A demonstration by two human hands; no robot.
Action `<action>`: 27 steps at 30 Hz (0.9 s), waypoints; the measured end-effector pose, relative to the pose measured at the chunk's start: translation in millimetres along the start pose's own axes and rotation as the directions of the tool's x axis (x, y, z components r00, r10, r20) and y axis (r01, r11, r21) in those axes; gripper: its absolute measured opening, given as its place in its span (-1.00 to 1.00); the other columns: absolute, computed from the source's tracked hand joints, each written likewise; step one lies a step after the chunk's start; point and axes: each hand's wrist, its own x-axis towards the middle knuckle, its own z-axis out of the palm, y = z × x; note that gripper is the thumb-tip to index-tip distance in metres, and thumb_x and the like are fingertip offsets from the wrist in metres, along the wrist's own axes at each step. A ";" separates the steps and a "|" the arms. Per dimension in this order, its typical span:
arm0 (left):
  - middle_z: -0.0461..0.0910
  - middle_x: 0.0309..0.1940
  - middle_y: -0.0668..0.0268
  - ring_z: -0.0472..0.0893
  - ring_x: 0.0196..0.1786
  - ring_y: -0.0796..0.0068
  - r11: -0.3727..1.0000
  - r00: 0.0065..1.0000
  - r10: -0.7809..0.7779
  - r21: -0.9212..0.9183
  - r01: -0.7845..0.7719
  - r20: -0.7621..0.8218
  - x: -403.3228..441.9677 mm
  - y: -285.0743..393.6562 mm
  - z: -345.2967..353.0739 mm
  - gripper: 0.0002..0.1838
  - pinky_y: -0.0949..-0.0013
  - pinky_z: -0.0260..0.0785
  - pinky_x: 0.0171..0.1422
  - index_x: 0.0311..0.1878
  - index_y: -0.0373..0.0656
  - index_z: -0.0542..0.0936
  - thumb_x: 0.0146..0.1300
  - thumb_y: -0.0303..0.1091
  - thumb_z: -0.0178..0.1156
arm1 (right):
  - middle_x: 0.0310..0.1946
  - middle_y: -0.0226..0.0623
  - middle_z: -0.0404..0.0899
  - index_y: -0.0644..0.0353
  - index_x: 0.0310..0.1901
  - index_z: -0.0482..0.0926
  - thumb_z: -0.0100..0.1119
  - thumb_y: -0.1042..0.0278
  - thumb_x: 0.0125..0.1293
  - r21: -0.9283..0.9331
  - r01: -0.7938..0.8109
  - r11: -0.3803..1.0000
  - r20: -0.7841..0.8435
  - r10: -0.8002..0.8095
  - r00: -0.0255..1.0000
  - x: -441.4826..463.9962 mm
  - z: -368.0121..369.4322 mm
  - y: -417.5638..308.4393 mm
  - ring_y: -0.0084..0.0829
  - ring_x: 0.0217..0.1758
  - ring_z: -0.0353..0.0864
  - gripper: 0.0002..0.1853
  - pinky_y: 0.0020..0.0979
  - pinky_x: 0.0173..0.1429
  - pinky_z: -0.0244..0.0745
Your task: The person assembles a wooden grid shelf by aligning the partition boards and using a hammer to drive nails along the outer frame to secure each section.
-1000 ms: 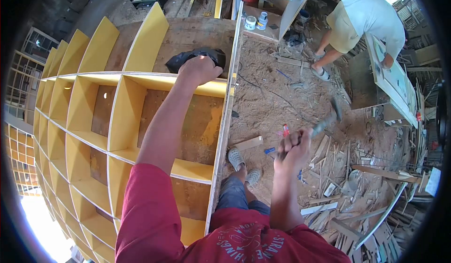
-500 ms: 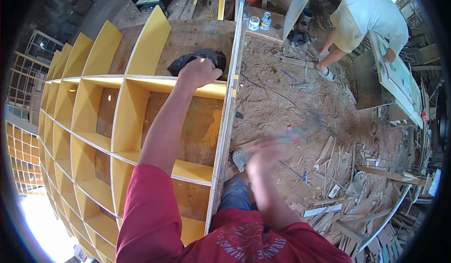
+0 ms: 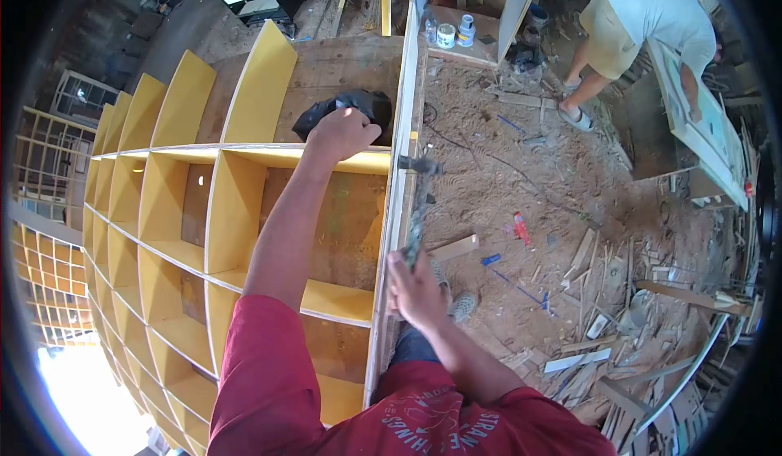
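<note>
My left hand [image 3: 342, 134] is closed at the top edge of a yellow wooden lattice frame [image 3: 281, 153], next to a black plastic bag [image 3: 371, 104]; what its fingers grip is hidden. My right hand [image 3: 417, 291] is wrapped round the handle of a hammer [image 3: 417, 165]. The hammer's head is at the outer face of the pale edge board [image 3: 401, 199] that closes the frame's right side. Whether head and board touch cannot be made out.
Another person [image 3: 652, 16] bends over a pale panel [image 3: 700, 122] at the upper right. Cans [image 3: 445, 35] stand on a low shelf. Wood scraps [image 3: 582, 326], a red tool [image 3: 521, 228] and a cable [image 3: 521, 175] lie on the dusty floor.
My right hand has swung the hammer leftward from over the floor to the edge board. My left hand has stayed by the black bag. The view has shifted slightly.
</note>
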 end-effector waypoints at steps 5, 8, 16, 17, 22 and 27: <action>0.74 -0.14 -0.16 0.74 -0.06 -0.20 0.999 0.999 -0.049 0.016 0.049 -0.007 -1.0 4.8 1.2 -0.60 -0.05 0.60 0.19 -0.15 -0.20 0.80 0.27 -0.07 0.17 | -0.59 -0.51 0.38 0.12 -0.10 0.40 -0.01 -0.02 0.74 0.271 0.204 0.941 -0.367 -0.095 0.925 17.1 -31.2 -20.1 -0.62 -0.68 0.37 -0.64 -0.43 -0.64 0.46; 0.77 -0.06 -0.08 0.76 0.02 -0.14 0.996 0.996 -0.084 0.015 0.084 0.033 0.9 5.7 -0.6 -0.60 -0.04 0.59 0.26 -0.12 -0.11 0.83 0.27 -0.02 0.19 | -0.59 -0.53 0.35 0.11 -0.07 0.36 -0.01 0.01 0.74 0.271 0.159 0.949 -0.282 -0.079 0.956 20.3 -9.4 2.7 -0.64 -0.69 0.37 -0.68 -0.49 -0.67 0.42; 0.77 -0.10 -0.07 0.75 0.02 -0.15 0.995 0.995 -0.088 -0.040 0.086 -0.042 -9.0 9.4 -5.5 -0.60 -0.06 0.60 0.22 -0.15 -0.09 0.81 0.27 0.03 0.23 | -0.59 -0.52 0.35 0.11 -0.08 0.39 0.03 -0.02 0.73 0.114 0.015 0.993 -0.198 0.008 0.980 31.2 -45.6 -6.9 -0.61 -0.74 0.35 -0.66 -0.42 -0.69 0.38; 0.78 -0.10 -0.03 0.76 0.01 -0.12 0.997 0.996 -0.074 -0.038 0.072 -0.050 -6.6 5.7 -3.0 -0.59 -0.04 0.61 0.22 -0.15 -0.09 0.81 0.25 0.05 0.24 | -0.59 -0.53 0.34 0.10 -0.09 0.40 0.04 -0.01 0.72 0.091 0.027 0.995 -0.271 -0.001 0.963 39.0 -52.5 -3.3 -0.62 -0.74 0.35 -0.66 -0.42 -0.70 0.37; 0.81 -0.02 -0.02 0.80 0.06 -0.09 0.994 0.994 -0.111 -0.004 0.111 -0.002 -4.1 1.0 -6.0 -0.49 0.00 0.64 0.30 -0.05 -0.16 0.84 0.26 0.06 0.15 | -0.59 -0.57 0.31 0.07 -0.11 0.48 0.12 0.03 0.69 0.110 -0.076 0.991 -0.456 0.118 0.882 80.9 -105.3 15.9 -0.62 -0.71 0.34 -0.71 -0.43 -0.69 0.32; 0.81 -0.21 -0.01 0.82 -0.06 -0.07 0.989 0.995 -0.096 -0.111 0.097 0.010 -12.3 -4.4 -17.7 -0.57 0.00 0.70 0.19 -0.16 -0.17 0.84 0.23 -0.04 0.16 | -0.59 -0.57 0.29 0.05 -0.08 0.49 0.12 0.05 0.68 0.118 -0.204 0.972 -0.453 0.236 0.860 103.3 -146.2 30.9 -0.61 -0.69 0.32 -0.75 -0.43 -0.67 0.29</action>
